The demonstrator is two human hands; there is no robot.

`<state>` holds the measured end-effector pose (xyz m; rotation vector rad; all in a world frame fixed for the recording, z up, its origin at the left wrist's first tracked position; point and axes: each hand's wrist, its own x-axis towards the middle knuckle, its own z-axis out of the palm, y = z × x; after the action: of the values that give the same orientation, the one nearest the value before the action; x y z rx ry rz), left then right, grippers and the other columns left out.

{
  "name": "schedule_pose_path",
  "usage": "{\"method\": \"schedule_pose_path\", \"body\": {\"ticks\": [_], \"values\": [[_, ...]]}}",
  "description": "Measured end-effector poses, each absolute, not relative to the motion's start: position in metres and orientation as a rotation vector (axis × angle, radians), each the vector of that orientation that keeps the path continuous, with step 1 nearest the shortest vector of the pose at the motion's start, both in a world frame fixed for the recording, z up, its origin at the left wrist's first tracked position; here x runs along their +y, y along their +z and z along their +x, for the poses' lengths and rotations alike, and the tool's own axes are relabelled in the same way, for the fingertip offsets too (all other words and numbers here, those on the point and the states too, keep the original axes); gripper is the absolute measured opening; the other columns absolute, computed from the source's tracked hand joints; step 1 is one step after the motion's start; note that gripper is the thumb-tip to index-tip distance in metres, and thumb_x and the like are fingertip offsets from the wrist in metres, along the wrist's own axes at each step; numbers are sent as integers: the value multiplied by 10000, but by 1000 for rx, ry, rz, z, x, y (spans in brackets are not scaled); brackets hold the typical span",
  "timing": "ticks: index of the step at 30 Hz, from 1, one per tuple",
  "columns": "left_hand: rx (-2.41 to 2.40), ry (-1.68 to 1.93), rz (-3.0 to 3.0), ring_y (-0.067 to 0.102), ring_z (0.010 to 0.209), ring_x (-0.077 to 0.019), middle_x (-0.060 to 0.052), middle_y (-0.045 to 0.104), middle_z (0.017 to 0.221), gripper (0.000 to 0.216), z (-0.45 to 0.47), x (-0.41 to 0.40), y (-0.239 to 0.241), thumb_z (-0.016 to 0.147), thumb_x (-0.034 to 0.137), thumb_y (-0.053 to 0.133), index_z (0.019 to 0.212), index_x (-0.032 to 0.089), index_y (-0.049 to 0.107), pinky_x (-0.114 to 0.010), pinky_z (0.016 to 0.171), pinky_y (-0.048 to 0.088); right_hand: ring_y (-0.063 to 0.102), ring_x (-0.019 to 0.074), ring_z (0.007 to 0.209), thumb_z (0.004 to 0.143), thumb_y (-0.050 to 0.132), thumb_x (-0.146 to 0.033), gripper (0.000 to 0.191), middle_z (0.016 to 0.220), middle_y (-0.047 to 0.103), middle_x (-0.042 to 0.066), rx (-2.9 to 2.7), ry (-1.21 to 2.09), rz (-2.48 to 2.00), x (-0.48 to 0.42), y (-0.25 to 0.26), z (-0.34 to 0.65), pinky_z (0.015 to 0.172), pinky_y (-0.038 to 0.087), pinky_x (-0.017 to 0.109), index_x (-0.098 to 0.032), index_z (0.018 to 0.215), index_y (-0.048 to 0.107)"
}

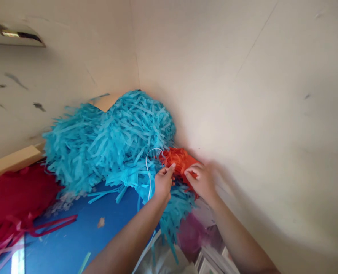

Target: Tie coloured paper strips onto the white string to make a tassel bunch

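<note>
A small orange bundle of shredded paper (179, 160) lies against the wall, beside a big heap of turquoise shredded paper (109, 140). My left hand (163, 182) pinches the orange bundle's left edge, fingers closed, with a thin white string (149, 171) looping up from it and running down past my wrist. On the bundle's right side, my right hand (201, 179) has its fingers curled and gripping the paper. Both hands sit close together at the bundle.
A blue surface (80, 232) carries loose turquoise strips and scraps. Red shredded paper (11, 198) is piled at the left, below a wooden board (13, 161). Pale walls meet in a corner behind the heap. Clear plastic and a pink bundle (190, 236) lie under my arms.
</note>
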<state>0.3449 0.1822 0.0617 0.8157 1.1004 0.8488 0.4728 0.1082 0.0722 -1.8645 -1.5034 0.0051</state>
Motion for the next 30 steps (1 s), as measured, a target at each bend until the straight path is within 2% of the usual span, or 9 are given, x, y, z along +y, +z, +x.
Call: {"method": "schedule_pose_path", "body": {"ticks": [3, 7, 14, 18, 24, 27, 30], "values": [[1086, 839, 849, 394, 429, -69, 77, 448, 478, 448, 345, 178, 64, 581, 592, 784, 627, 197, 576, -191, 407, 314, 638, 205, 857, 874, 591, -265, 138, 872, 689, 39, -1511, -21, -1887, 108, 71, 472, 760, 467, 329, -235, 809, 710], [1094, 808, 878, 358, 397, -58, 90, 430, 459, 369, 347, 175, 65, 605, 482, 805, 617, 193, 576, -194, 387, 278, 638, 205, 861, 868, 606, -247, 124, 872, 688, 28, -1546, -52, -1907, 106, 73, 468, 796, 436, 350, -236, 816, 717], [1153, 666, 886, 404, 390, -50, 96, 472, 488, 194, 348, 182, 64, 809, 306, 708, 736, 157, 606, -174, 375, 283, 638, 203, 870, 874, 608, -249, 127, 866, 690, 19, -1607, -50, -1873, 104, 74, 469, 806, 414, 352, -242, 799, 711], [1180, 622, 902, 376, 394, -32, 93, 490, 557, 228, 346, 185, 61, 913, 316, 614, 778, 134, 590, -168, 392, 332, 629, 221, 861, 882, 577, -260, 132, 881, 689, 47, -1553, -147, -1938, 104, 68, 475, 791, 425, 351, -219, 817, 685], [1196, 601, 822, 547, 517, -68, 38, 606, 702, 219, 348, 186, 59, 947, 346, 561, 937, 133, 613, -204, 483, 470, 636, 250, 843, 942, 489, -280, 195, 890, 710, 83, -1450, -539, -2049, 103, 68, 493, 810, 395, 389, -192, 876, 649], [1164, 579, 753, 612, 601, -94, 4, 653, 795, 252, 352, 184, 61, 960, 363, 534, 1030, 133, 609, -237, 545, 522, 643, 247, 770, 982, 395, -302, 277, 874, 713, 114, -1359, -588, -2101, 108, 68, 507, 740, 419, 367, -169, 967, 637], [1159, 570, 724, 619, 640, -101, -16, 660, 869, 267, 354, 183, 64, 955, 363, 542, 1086, 137, 598, -247, 563, 533, 650, 242, 734, 945, 441, -292, 271, 898, 723, 122, -1451, -529, -2129, 112, 64, 517, 652, 433, 330, -156, 1094, 622]]}}
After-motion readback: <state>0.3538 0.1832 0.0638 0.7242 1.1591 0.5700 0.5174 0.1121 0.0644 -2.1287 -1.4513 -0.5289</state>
